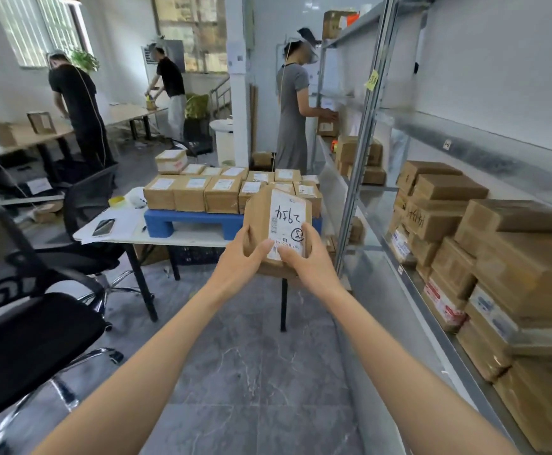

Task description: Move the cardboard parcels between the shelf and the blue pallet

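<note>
White label point(287, 221) on held parcel point(257, 218), handwritten 2974 (upside down)

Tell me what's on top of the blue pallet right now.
Rows of labelled cardboard parcels cover the blue pallet, with a stacked parcel at back left. The held parcel hides the pallet's right front corner, so that spot cannot be seen.

Brown cardboard parcel point(276, 224) with white label, black handwriting. Blue pallet point(182, 221) on white table point(176, 236). Grey marbled floor point(251, 356), black chair point(28, 349), grey metal shelf point(363, 159), yellow tag point(372, 80).
</note>
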